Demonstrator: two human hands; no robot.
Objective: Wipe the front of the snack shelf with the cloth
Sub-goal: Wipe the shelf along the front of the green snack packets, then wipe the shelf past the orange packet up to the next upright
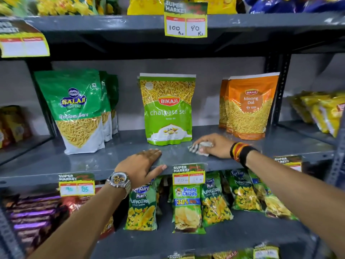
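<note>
The grey shelf (115, 157) runs across the view, its front strip bare and glossy. The right hand (212, 145) lies palm-down on it near the front edge, fingers curled over the cloth (200, 146), which is bunched under the palm and shows past the fingertips to the left as a pale, dark-striped wad touching the shelf. The left hand (142, 165) rests flat on the shelf lip just left of the right one, fingers spread and holding nothing, thumb hooked over the front edge; a watch (119, 181) sits on its wrist. Bands (239, 151) circle the right wrist.

Behind the hands stand upright pouches: a green Bikaji bag (168, 109) just beyond and left of the cloth, an orange Moong Dal bag (249, 107) beyond the right hand, and green Balaji bags (78, 111) well to the left of the left hand.

Below the hands, a price tag (188, 174) hangs from the lip between them, with chip packets (187, 206) on the lower shelf.
</note>
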